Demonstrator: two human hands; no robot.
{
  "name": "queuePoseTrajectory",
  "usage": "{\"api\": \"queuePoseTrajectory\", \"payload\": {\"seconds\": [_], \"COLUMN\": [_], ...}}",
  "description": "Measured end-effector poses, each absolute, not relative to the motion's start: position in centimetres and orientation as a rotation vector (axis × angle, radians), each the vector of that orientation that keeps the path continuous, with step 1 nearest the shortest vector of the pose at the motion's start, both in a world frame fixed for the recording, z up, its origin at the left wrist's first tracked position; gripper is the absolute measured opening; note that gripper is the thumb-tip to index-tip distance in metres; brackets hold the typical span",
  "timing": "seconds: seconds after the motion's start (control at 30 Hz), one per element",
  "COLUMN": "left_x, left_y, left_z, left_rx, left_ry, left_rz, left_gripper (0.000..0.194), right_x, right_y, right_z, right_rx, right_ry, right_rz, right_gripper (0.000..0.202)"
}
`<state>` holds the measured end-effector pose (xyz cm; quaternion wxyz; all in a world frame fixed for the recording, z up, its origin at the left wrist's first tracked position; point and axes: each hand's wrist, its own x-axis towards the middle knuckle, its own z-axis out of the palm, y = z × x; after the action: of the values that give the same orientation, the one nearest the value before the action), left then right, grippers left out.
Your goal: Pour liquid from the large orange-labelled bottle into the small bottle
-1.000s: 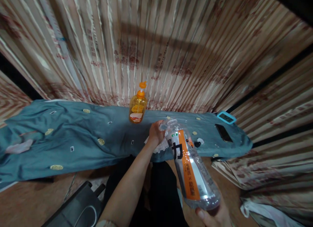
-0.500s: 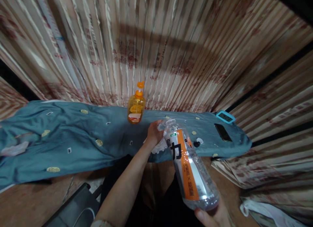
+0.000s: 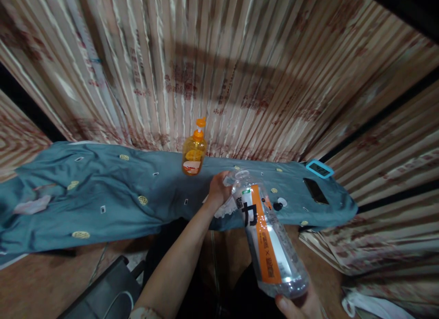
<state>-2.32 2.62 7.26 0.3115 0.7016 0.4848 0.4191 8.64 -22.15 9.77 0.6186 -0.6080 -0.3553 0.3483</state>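
A large clear plastic bottle [image 3: 262, 236] with an orange, white and black label tilts in front of me, its open neck pointing away. At its base, my right hand [image 3: 297, 305] grips it, thumb on the near edge. Next to the neck, my left hand [image 3: 218, 189] is closed with its fingers partly hidden behind the bottle. Something clear and shiny shows at those fingertips; I cannot make out what it is. Below that hand lies a crumpled, whitish, frilly-edged piece [image 3: 224, 210], partly covered by the bottle.
A yellow pump bottle [image 3: 194, 156] stands at the back of the cloth-covered table [image 3: 164, 172]. To the right are a small black item [image 3: 277, 206], a white disc [image 3: 282, 202], a phone [image 3: 315, 191] and a blue-framed clock [image 3: 319, 169]. Pleated curtains [image 3: 206, 72] rise behind.
The whole view has shifted slightly, so everything appears a little further right. Both hands and the clear bottle keep nearly the same positions relative to each other.
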Motion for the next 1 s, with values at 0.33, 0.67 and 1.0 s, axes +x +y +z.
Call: {"api": "queuePoseTrajectory", "payload": {"seconds": [0.33, 0.67, 1.0], "left_x": [-2.0, -2.3, -2.0], "left_y": [2.7, 2.6, 2.4], "left_z": [6.9, 7.1, 6.7], "left_rx": [1.817, 1.868, 1.833], "left_ry": [1.336, 1.276, 1.287], "left_rz": [1.111, 1.089, 1.127], "left_gripper": [0.030, 0.020, 0.029], "right_x": [10.7, 7.4, 8.4], "right_y": [-22.5, -21.9, -22.3], "right_z": [8.6, 9.6, 8.7], "right_rx": [-1.442, -1.357, -1.384], "right_ry": [-0.939, -0.737, -0.803], "right_rz": [0.886, 0.829, 0.818], "right_gripper": [0.063, 0.072, 0.075]}}
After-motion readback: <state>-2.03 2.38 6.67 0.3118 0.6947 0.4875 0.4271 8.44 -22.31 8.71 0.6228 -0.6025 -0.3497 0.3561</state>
